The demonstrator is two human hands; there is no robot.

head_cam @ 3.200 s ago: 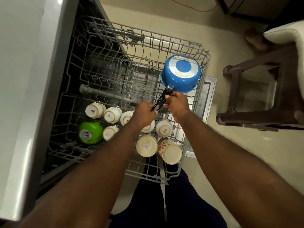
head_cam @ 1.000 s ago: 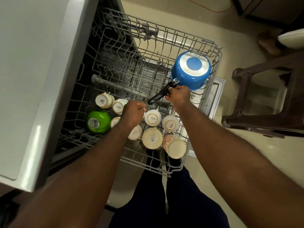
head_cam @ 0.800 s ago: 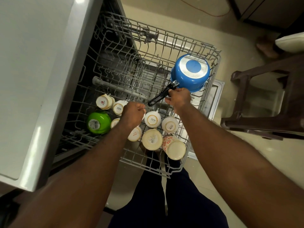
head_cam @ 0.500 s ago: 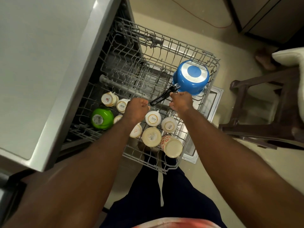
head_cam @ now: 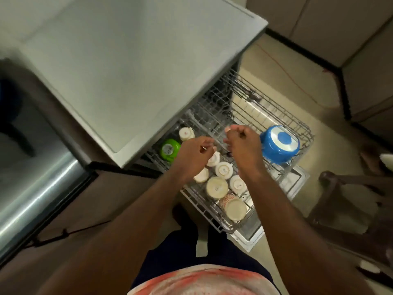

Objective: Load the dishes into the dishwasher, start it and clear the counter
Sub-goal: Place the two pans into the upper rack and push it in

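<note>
both hands hover over the pulled-out rack (head_cam: 276, 107), fingers loosely curled, nothing held. blue saucepan (head_cam: 279, 143) sits upside down in the rack's right corner, just right of right hand (head_cam: 242, 147), the nearer one. its handle is mostly hidden. left hand (head_cam: 194, 154) is above upturned cups (head_cam: 223, 170).

On my feed, a dark wooden chair (head_cam: 331, 179) at right, an orange cable (head_cam: 282, 70) lying across the beige floor (head_cam: 331, 145), pale cabinets (head_cam: 319, 24) with a black baseboard (head_cam: 302, 50) beyond, a steel appliance front (head_cam: 38, 188) at left
</note>
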